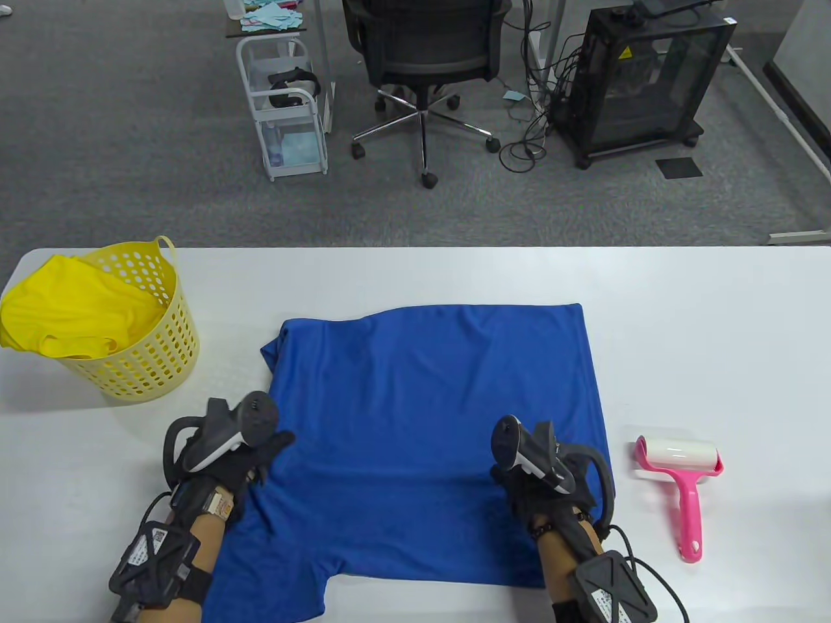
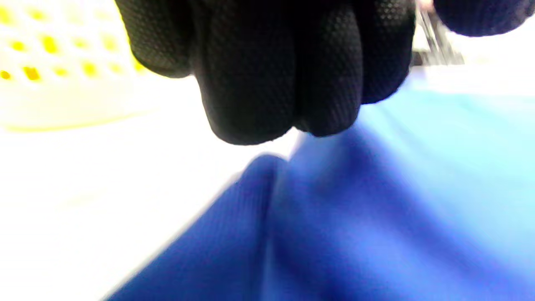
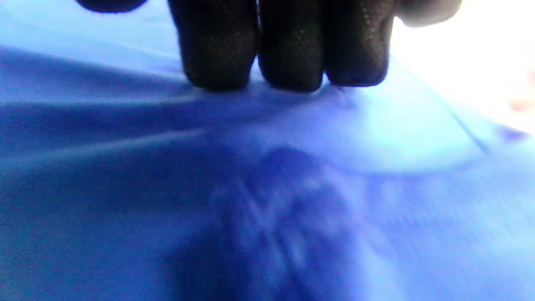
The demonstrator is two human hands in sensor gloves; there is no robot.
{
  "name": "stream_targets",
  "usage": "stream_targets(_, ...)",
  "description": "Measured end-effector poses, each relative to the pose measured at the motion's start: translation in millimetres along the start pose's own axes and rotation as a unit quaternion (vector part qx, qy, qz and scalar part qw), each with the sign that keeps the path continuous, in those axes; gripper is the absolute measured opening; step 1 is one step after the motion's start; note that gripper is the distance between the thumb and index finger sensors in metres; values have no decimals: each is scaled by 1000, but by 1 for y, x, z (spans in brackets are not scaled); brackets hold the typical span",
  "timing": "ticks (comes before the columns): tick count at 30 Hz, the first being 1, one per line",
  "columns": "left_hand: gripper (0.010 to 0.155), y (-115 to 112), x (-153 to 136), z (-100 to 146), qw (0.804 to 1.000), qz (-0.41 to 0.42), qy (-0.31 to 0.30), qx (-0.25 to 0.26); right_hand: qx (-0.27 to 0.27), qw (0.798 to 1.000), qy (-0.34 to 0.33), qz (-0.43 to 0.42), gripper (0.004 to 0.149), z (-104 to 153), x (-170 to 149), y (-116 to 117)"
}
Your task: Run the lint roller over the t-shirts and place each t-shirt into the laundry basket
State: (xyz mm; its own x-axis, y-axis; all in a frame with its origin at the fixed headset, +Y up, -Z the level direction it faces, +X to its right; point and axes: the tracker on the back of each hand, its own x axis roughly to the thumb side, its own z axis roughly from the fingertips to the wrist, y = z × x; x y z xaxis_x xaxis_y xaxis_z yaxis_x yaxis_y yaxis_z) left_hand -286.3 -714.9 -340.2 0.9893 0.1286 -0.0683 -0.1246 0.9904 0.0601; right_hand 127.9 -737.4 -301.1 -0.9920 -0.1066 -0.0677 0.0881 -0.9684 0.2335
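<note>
We see 2 hands, each in a black glove of fine dotted mesh. On the back of the left hand sits a tracker with a dark rounded head, a pale grey underside and a black ring loop; the right hand carries its mirror twin. Each forearm wears a black angular module with a white printed label, and black cables run from the right one. A beaded band circles the right wrist.

The white counter carried a blue t-shirt spread flat mid-counter, reaching the near edge. A yellow laundry basket stood by the left edge, and a pink lint roller lay toward the right edge.
</note>
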Motion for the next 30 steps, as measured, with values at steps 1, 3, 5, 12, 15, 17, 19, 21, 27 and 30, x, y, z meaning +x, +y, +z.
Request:
stream_targets(1, 62, 0, -4, -5, 999, 31, 12, 33, -14, 1000, -2, -4, 58, 1, 2, 0)
stream_targets(3, 82, -10, -6, -21, 997, 32, 58, -37, -8, 1000, -8, -11, 68, 1, 8, 4)
stream_targets(5, 87, -24, -5, -40, 987, 0, 105, -119, 53, 999, -13, 5, 74, -1, 12, 13)
stream_targets(12, 67, -53, 24, -75, 983, 77, 121, -117, 114, 992, -41, 24, 82, -2, 18, 30)
stream_targets(15, 44, -43, 46, -74, 993, 90, 62, -42, 114, 992, -43, 25, 82, -2, 18, 30)
stream_targets(17, 44, -31, 66, -64, 989, 135, -51, 36, 113, 992, -46, 25, 82, -2, 18, 30)
stream_targets(19, 44, -15, 101, -39, 955, 150, -245, 70, 111, 992, -48, 25, 82, -3, 18, 30)
stream_targets(21, 44, -9, 137, 0, 907, 102, -409, 4, 113, 992, -50, 21, 82, -3, 17, 31)
stream_targets(27, 49, -34, 173, 81, 792, -243, -518, -212, 120, 991, -53, 14, 77, -4, 14, 30)
stream_targets(30, 52, -24, 161, 59, 867, -151, -431, -199, 120, 991, -53, 17, 75, -4, 15, 30)
